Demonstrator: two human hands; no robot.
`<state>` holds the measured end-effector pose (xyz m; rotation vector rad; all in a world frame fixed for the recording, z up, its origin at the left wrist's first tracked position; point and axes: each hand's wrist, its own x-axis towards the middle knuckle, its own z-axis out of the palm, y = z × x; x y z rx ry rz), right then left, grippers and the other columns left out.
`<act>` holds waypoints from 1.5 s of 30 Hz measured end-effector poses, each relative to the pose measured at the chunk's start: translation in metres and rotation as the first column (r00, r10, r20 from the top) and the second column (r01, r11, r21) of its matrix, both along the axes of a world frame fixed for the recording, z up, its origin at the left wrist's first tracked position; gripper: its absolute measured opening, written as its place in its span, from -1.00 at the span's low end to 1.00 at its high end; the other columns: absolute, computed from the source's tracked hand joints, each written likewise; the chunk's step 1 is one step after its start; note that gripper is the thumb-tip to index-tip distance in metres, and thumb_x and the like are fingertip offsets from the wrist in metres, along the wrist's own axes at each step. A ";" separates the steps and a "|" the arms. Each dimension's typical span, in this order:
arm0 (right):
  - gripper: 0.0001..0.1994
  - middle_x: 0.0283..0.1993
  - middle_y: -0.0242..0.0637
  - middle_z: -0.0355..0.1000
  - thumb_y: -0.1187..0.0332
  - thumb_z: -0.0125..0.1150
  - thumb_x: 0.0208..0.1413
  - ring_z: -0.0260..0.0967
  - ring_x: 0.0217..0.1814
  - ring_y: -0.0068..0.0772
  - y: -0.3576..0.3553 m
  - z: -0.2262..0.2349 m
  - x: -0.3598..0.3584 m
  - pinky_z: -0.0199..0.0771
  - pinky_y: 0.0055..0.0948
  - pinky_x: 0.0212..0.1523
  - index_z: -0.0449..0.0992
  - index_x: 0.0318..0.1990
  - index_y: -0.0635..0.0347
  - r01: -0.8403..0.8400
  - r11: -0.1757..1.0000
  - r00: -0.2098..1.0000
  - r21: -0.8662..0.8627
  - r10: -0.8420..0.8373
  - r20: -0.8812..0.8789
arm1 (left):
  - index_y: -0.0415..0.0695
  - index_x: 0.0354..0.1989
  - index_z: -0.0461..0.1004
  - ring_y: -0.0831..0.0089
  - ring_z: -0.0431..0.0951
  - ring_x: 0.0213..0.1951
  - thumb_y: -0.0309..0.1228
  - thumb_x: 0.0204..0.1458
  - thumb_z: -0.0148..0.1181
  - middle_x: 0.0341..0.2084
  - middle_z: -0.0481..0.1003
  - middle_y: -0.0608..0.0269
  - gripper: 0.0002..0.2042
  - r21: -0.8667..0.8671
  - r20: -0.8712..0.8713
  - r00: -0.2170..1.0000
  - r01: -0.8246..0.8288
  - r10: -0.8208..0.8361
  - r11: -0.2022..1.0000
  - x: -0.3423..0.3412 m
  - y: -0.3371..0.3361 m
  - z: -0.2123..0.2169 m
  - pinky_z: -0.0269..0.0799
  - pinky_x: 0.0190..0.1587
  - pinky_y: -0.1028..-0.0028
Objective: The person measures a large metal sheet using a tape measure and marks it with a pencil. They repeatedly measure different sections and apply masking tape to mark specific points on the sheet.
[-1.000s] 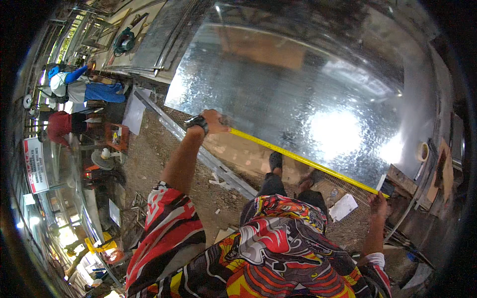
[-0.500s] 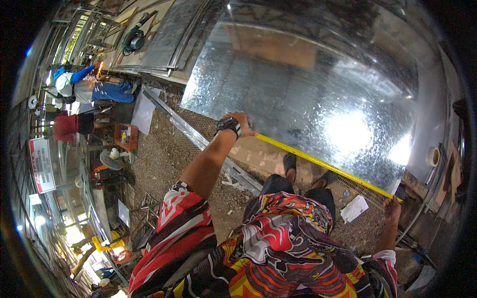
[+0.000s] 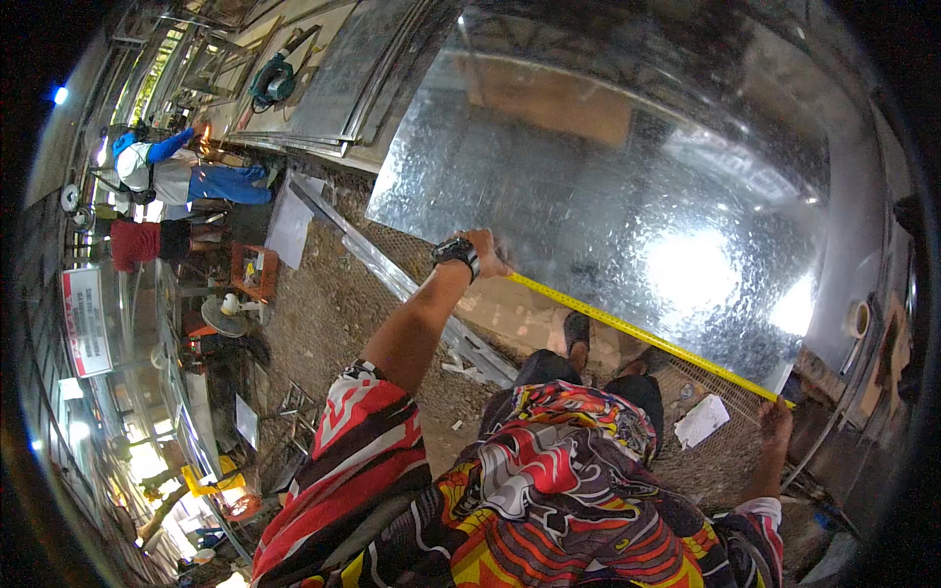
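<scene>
A large shiny metal sheet (image 3: 549,186) lies flat in front of me. Along its near edge runs a yellow tape measure (image 3: 647,339), pulled out straight between my hands. My left hand (image 3: 487,255), with a black watch on the wrist, is closed on the tape's left end at the sheet's edge; the tape's case is mostly hidden by the fingers. At the sheet's near right corner, my right hand (image 3: 776,421) pinches the other end of the tape between thumb and fingers.
Long metal profiles (image 3: 368,263) lie on the gravel ground to the left. A white paper (image 3: 702,421) lies near my feet. A tape roll (image 3: 859,319) sits at the right. Far left, a person (image 3: 162,167) works amid sparks; a green power tool (image 3: 272,80) rests on a bench.
The view has shifted slightly, so the scene sits a little farther right and lower. Both hands keep their places on the tape along the sheet's edge.
</scene>
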<state>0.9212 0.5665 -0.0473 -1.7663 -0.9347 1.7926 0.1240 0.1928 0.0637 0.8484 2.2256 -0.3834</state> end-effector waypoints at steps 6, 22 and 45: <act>-0.77 -0.44 -0.41 0.47 0.17 0.29 0.34 0.48 -0.38 -0.37 -0.004 0.021 -0.023 0.53 -0.35 -0.36 0.56 -0.25 0.13 0.061 0.995 0.991 -0.075 -0.070 -0.116 | -0.22 0.09 0.63 -0.01 0.60 0.17 0.22 -0.17 0.49 0.08 0.61 -0.14 -0.21 -0.021 0.027 0.996 -0.079 0.080 0.997 0.005 0.003 -0.002 0.54 0.20 0.07; -0.76 -0.26 -0.10 0.57 0.23 0.28 0.30 0.61 -0.22 -0.15 -0.031 0.048 -0.082 0.75 -0.14 -0.14 0.54 -0.09 0.24 0.188 0.971 0.979 -0.146 -0.197 -0.048 | -0.34 -0.30 0.66 0.08 0.72 -0.29 0.07 -0.14 0.57 -0.41 0.66 -0.16 -0.41 -0.075 -0.060 0.995 -0.079 0.074 0.994 0.024 0.013 0.041 0.60 -0.21 0.17; -0.71 -0.22 0.00 0.63 0.27 0.31 0.27 0.66 -0.26 -0.13 -0.038 0.043 -0.074 0.74 -0.15 -0.17 0.58 -0.10 0.40 0.234 0.966 0.957 -0.113 -0.250 -0.150 | -0.21 -0.52 0.68 0.23 0.65 -0.50 0.03 -0.09 0.58 -0.59 0.64 0.10 -0.54 0.024 -0.165 0.977 0.138 -0.133 0.990 0.035 0.014 0.008 0.52 -0.34 0.17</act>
